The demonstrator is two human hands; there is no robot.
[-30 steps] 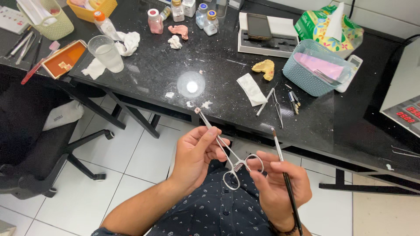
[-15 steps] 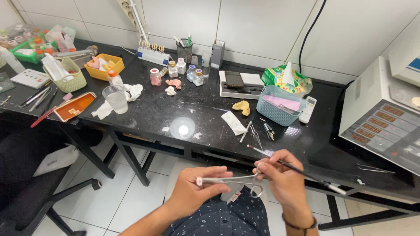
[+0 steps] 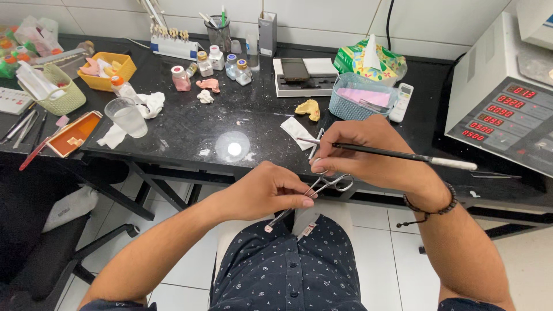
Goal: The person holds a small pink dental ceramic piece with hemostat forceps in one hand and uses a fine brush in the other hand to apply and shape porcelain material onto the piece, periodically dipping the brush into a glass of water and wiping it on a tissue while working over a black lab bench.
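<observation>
Pinching the metal clamp (image 3: 311, 193) between them, the left hand (image 3: 262, 193) and right hand (image 3: 368, 155) curl shut; a thin brush (image 3: 403, 155) lies across the right fingers.

bright, even light from overhead. a round white glare spot sits on the glossy black tabletop (image 3: 190, 129) near its front edge, with fainter sheen around it. shadows are soft and gather under the tabletop. the centre is sharp; straight lines bow toward the corners, and the far left edge looks slightly soft.
</observation>
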